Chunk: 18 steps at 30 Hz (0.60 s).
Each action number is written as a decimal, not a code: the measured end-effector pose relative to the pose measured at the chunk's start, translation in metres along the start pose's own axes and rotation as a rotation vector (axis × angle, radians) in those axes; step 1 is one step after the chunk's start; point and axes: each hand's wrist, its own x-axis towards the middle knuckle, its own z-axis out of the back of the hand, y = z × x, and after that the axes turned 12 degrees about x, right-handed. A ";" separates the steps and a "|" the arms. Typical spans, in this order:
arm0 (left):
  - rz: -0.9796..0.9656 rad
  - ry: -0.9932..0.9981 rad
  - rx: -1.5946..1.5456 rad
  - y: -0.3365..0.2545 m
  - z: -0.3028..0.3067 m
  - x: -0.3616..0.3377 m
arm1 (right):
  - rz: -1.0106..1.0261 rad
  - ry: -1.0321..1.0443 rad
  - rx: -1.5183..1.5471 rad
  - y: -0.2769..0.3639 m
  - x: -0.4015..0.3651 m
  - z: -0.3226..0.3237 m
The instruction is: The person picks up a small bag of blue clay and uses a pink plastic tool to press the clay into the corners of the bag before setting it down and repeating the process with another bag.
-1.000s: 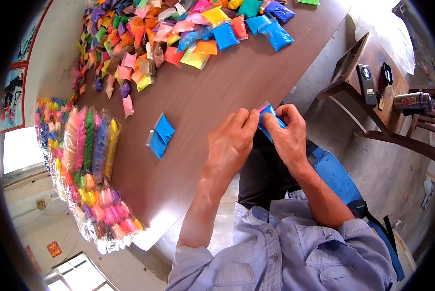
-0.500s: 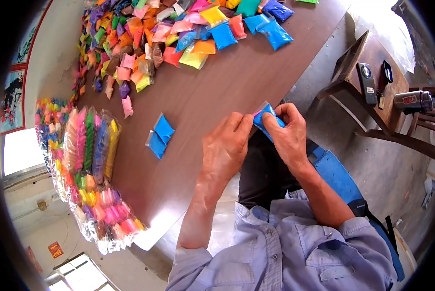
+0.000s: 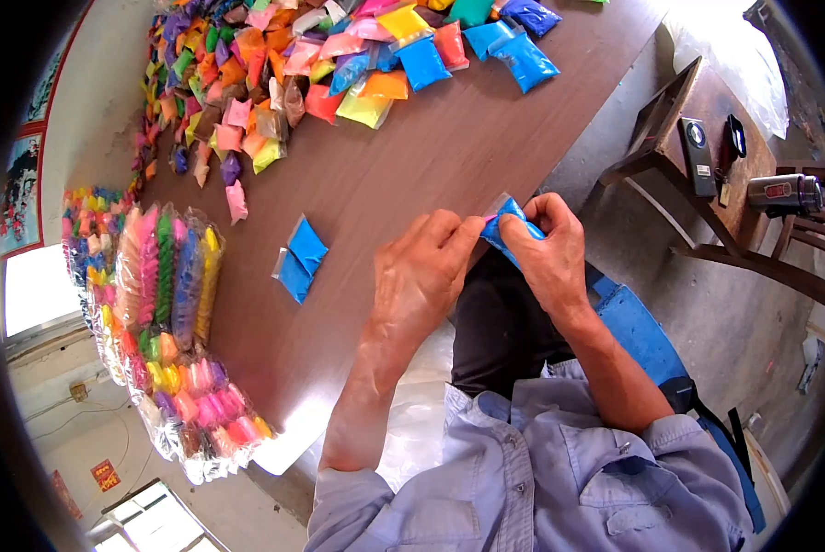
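Just right of the middle of the frame, at the near edge of the brown table (image 3: 403, 175), both hands meet on a small blue packet (image 3: 506, 224). The left hand (image 3: 420, 276) reaches in from the lower left and pinches the packet's left end between thumb and forefinger, with the other fingers curled under. The right hand (image 3: 548, 253) is closed around the packet's right side, its thumb pressed on top and its fingers wrapped behind. A clear plastic corner of the packet sticks up above the fingertips. The packet is held just off the table's edge, above the person's dark lap.

Left of the hands, near the middle of the table, two blue packets (image 3: 300, 258) lie together, one overlapping the other. A wide heap of packets (image 3: 339, 64) in pink, orange, yellow, green, purple and blue spreads across the top of the frame. At the left edge of the frame, clear bags (image 3: 168, 313) stuffed with sorted coloured packets lie along the table's far side.

In the upper right, well apart from the hands, a small wooden stand (image 3: 753, 156) bears a dark phone (image 3: 696, 156) and a metal flask (image 3: 780, 194).
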 end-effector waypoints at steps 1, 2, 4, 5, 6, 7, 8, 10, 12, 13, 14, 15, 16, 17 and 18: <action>-0.007 -0.005 0.010 0.000 0.000 0.001 | 0.001 -0.001 0.003 0.001 0.000 0.000; -0.016 -0.011 0.021 0.000 -0.001 0.002 | 0.001 -0.001 0.001 0.002 0.000 0.000; -0.023 -0.010 0.000 -0.001 -0.001 0.005 | 0.001 -0.002 -0.028 0.002 0.001 0.000; -0.031 -0.008 -0.020 -0.001 -0.002 0.007 | 0.001 -0.002 -0.028 0.002 0.001 0.000; -0.031 -0.008 -0.021 0.000 -0.004 0.008 | -0.007 -0.003 -0.018 0.002 0.001 -0.001; -0.039 -0.025 -0.005 0.001 -0.006 0.009 | -0.016 -0.004 -0.008 0.002 0.001 -0.001; -0.047 -0.042 0.011 0.001 -0.007 0.010 | -0.015 -0.005 -0.009 0.002 0.001 -0.001; -0.036 -0.034 -0.016 0.001 -0.004 0.009 | -0.018 0.002 0.020 0.002 0.001 -0.001; -0.027 -0.021 -0.043 -0.001 -0.001 0.007 | -0.019 -0.001 0.016 -0.001 0.002 0.000; -0.019 -0.018 -0.032 -0.002 0.000 0.005 | -0.019 -0.003 0.012 -0.002 0.002 0.000; -0.010 -0.016 -0.020 -0.003 0.000 0.004 | -0.020 -0.003 0.012 -0.001 0.002 0.000; -0.005 -0.014 -0.020 -0.004 0.001 0.004 | -0.012 -0.004 0.016 -0.001 0.001 0.000; 0.013 -0.008 -0.026 -0.005 0.000 0.006 | -0.001 -0.003 0.021 0.000 0.001 -0.001; 0.029 -0.002 -0.033 -0.006 -0.001 0.008 | 0.001 0.000 0.021 0.000 0.001 -0.002; 0.029 -0.004 -0.032 -0.004 -0.004 0.010 | 0.005 -0.003 0.031 0.000 0.001 -0.002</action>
